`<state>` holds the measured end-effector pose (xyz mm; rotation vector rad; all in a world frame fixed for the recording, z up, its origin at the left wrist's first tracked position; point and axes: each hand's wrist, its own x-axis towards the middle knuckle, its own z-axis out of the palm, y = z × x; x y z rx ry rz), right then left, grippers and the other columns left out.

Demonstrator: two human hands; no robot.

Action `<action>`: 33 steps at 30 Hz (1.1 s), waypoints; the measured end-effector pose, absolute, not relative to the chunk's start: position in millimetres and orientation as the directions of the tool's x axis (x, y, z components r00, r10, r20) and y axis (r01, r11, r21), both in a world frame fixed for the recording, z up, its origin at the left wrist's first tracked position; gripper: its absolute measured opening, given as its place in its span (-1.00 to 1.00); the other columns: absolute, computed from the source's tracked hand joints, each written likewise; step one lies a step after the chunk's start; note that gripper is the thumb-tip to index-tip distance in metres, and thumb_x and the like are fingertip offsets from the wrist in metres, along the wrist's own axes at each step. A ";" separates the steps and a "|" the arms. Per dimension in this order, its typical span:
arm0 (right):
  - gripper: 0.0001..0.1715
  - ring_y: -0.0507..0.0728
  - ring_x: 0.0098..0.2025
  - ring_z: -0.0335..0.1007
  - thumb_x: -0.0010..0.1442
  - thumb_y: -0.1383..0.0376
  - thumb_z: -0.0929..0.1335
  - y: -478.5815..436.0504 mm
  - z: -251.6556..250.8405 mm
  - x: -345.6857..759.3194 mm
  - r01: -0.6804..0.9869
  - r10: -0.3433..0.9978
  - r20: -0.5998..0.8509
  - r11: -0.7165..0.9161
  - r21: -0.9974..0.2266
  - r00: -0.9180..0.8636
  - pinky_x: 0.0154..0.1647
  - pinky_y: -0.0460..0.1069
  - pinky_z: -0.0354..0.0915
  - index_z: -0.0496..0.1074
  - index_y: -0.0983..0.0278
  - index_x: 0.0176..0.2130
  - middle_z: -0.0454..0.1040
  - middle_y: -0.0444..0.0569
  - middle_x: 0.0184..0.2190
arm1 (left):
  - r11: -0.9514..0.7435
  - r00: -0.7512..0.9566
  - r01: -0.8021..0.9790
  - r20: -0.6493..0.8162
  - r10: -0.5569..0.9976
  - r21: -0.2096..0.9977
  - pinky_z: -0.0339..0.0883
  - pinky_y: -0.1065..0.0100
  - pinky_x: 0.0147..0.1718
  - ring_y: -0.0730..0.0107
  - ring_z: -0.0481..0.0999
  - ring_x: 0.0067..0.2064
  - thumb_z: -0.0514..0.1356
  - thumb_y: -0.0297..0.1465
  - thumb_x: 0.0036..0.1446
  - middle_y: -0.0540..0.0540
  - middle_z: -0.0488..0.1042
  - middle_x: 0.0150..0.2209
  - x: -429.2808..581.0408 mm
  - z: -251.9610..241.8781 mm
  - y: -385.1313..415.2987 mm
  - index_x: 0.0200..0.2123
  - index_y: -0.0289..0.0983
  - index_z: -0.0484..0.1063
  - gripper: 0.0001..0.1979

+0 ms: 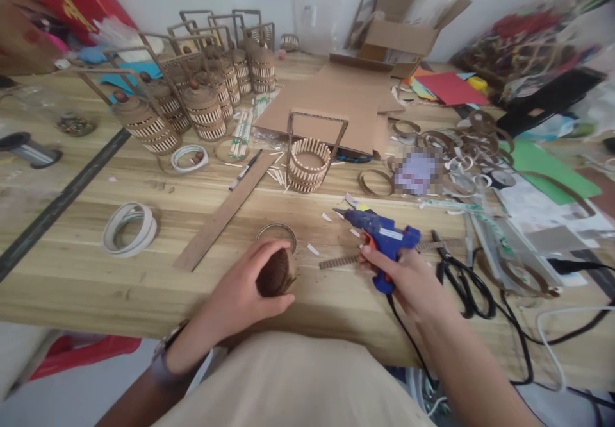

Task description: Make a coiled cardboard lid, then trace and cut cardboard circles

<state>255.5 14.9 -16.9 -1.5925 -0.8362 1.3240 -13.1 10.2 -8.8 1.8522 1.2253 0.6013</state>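
Observation:
My left hand [254, 283] is wrapped around a small round brown piece [275, 274], dark and coarse on the face that shows. Just behind it a thin ring [277, 231] lies on the table. In my right hand [398, 270] is a blue glue gun [387, 238], its nozzle pointing left and a finger at the orange trigger. Beneath the gun lies a ridged cardboard strip [339, 261]. Farther back stands a small basket of wooden sticks [310, 165] with a tall square cardboard handle.
Several finished stick lanterns [206, 111] crowd the back left. Tape rolls [129, 229] and a long cardboard strip [225, 212] lie at left. Black scissors [464, 279], cables and cardboard rings [461, 142] fill the right. A cardboard box [401, 33] stands behind.

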 end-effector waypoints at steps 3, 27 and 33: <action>-0.47 0.08 -0.43 0.47 -0.30 0.06 0.63 39.1 -18.5 269.6 -0.098 0.868 -0.493 -0.486 -0.868 0.061 -0.36 -0.04 0.40 0.53 0.30 -0.39 0.57 -0.02 -0.45 | -0.141 0.360 0.553 -0.083 0.929 0.821 0.32 0.00 0.17 0.06 0.41 0.18 0.27 -0.38 0.03 -0.16 0.38 0.16 -26.2 -6.5 5.6 0.14 -0.13 0.28 -0.43; -0.76 0.32 0.03 0.31 0.26 0.54 0.31 47.0 -35.0 179.0 0.694 0.784 0.255 0.620 -0.365 -0.566 0.01 0.22 0.36 0.52 0.29 -0.20 0.40 0.23 -0.01 | -0.207 0.533 0.714 -0.328 0.779 0.668 0.16 -0.05 0.27 -0.12 0.17 0.37 0.34 -0.35 -0.14 -0.23 0.05 0.42 -43.8 6.5 13.7 0.20 -0.18 0.27 -0.24; -0.80 0.23 0.06 0.41 0.33 0.46 0.26 47.8 -22.7 197.6 0.541 0.801 0.370 0.593 -0.596 -0.471 0.00 0.13 0.42 0.45 0.25 -0.17 0.40 0.18 0.00 | -0.367 0.686 0.649 -0.305 0.660 0.667 0.17 -0.03 0.27 -0.12 0.28 0.31 0.41 -0.27 -0.20 -0.23 0.22 0.36 -29.5 10.0 30.4 0.23 -0.18 0.28 -0.15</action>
